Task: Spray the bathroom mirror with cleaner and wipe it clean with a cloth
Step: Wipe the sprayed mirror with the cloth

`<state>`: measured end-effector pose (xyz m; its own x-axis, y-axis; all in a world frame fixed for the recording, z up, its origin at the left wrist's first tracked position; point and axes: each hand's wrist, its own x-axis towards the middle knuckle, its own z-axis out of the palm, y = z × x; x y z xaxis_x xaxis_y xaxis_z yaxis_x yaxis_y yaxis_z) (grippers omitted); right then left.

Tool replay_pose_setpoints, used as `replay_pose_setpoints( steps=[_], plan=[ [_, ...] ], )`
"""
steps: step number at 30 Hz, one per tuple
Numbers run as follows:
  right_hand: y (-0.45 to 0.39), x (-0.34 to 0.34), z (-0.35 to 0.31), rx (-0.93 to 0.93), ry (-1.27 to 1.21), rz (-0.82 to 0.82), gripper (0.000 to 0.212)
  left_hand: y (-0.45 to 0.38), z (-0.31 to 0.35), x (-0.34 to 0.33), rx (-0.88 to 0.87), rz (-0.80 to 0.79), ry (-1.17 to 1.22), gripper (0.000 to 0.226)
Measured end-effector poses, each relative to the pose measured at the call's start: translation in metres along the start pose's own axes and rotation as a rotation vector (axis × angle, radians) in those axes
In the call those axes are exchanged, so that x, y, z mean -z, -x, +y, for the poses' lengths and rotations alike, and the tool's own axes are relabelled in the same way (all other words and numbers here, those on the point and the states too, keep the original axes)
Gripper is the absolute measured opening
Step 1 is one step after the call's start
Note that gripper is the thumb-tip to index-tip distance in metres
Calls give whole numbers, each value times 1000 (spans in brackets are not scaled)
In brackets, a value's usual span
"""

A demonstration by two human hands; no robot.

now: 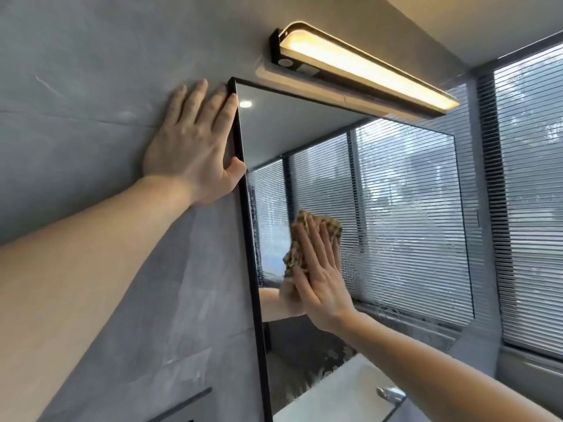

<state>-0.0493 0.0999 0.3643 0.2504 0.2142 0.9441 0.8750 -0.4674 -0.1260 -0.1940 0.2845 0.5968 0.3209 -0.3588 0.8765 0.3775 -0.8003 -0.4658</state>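
Observation:
A black-framed mirror point(396, 193) hangs on the grey wall, seen at a steep angle. Droplets and smears of cleaner cover its middle and left edge. My right hand point(320, 278) presses a brown-and-cream patterned cloth point(304, 239) flat against the glass with straight fingers, near the mirror's left side. My left hand point(195, 147) lies flat on the grey wall beside the mirror's top left corner, its thumb touching the frame. No spray bottle is in view.
A lit bar lamp point(365, 65) juts out from the wall just above the mirror. A window with horizontal blinds point(530, 193) fills the right side. A chrome tap point(393, 394) and a white basin point(335, 391) lie below my right forearm.

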Motion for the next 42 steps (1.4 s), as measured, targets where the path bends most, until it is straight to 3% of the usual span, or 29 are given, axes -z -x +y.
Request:
replay_pose_setpoints(
  steps=[3, 6, 10, 12, 17, 20, 23, 25, 28, 34, 39, 42],
  plan=[
    [-16, 2, 65, -341, -11, 187, 68, 0, 0, 0, 3, 3, -20, 99],
    [-30, 17, 117, -711, -95, 229, 75, 0, 0, -1, 6, 5, -26, 99],
    [-58, 30, 112, -954, -91, 231, 73, -1, 0, -3, 2, 2, -26, 97],
    [-73, 30, 85, -841, -80, 235, 74, -1, 0, -3, 1, 5, -34, 97],
    [-107, 19, -6, -215, -26, 182, 74, -1, 0, -2, 3, -1, -20, 96],
    [-125, 19, -38, 4, -11, 128, 74, 0, 0, -2, 1, -22, -12, 96],
    [-140, 26, -19, 130, 21, 166, 67, -1, 0, -1, -5, -28, -8, 96],
    [-153, 34, 7, 78, 23, 204, 65, 0, -1, -2, 0, -27, -16, 96],
    [-173, 48, 53, -171, -7, 252, 67, 0, -1, -4, -8, -15, -20, 96],
    [-141, 72, 165, -926, -75, 202, 74, -2, -1, -9, -15, 31, -22, 95],
    [-150, 71, 153, -1063, -137, 293, 69, -3, -1, -9, -14, 51, -21, 97],
    [-188, 76, 114, -929, -143, 328, 67, -3, -1, -9, -13, 51, -11, 97]
  ],
)
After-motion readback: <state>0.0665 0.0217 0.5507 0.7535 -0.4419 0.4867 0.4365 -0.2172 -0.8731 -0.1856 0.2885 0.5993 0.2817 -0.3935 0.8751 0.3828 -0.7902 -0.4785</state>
